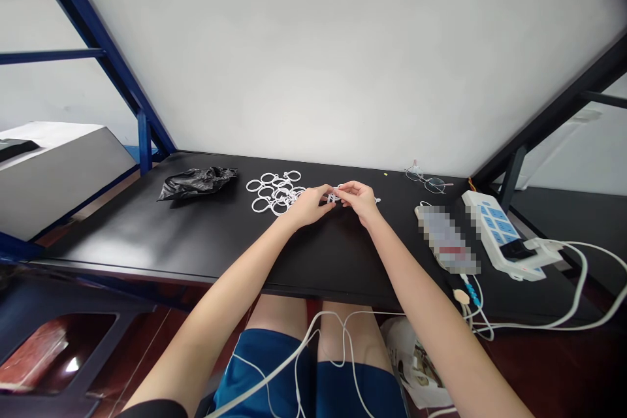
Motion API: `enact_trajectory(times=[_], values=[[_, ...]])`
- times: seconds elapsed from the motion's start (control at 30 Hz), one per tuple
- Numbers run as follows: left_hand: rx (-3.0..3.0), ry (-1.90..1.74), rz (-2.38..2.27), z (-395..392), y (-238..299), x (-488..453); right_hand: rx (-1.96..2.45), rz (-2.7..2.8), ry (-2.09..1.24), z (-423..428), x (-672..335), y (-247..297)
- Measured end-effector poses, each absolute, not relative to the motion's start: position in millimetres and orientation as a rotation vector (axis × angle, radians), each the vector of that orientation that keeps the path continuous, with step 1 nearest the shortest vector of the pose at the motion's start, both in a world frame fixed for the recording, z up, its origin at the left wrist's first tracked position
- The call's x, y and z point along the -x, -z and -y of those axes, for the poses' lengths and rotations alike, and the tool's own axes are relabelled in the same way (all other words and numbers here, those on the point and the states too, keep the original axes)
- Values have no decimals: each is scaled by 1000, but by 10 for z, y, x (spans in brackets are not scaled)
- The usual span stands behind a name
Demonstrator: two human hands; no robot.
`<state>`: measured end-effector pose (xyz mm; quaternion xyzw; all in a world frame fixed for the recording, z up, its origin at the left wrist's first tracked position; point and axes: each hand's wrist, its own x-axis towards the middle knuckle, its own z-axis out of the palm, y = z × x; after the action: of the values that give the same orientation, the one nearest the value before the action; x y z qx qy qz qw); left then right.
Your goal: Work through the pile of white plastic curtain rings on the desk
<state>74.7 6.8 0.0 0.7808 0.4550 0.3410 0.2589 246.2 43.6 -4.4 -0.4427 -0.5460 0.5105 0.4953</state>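
Note:
Both my hands meet over the middle of the black table (196,241). My left hand (312,204) and my right hand (358,198) pinch a small white plastic ring (334,196) between their fingertips. Just left of my left hand lies a pile of several white rings (275,192), some linked or overlapping. A few more white pieces show behind my right hand.
A crumpled black plastic bag (196,181) lies at the table's back left. Eyeglasses (427,181) rest at the back right. A phone (445,238) and a white power strip (500,234) with cables sit at the right. Blue frame bars rise on the left.

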Motion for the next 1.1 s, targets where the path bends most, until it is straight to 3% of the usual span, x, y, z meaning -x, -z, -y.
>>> enact_trajectory(times=[1.1], values=[[-2073,-976,-1255,-60,-26,-756,1061,1439,-1184,-419,-2443,57]])
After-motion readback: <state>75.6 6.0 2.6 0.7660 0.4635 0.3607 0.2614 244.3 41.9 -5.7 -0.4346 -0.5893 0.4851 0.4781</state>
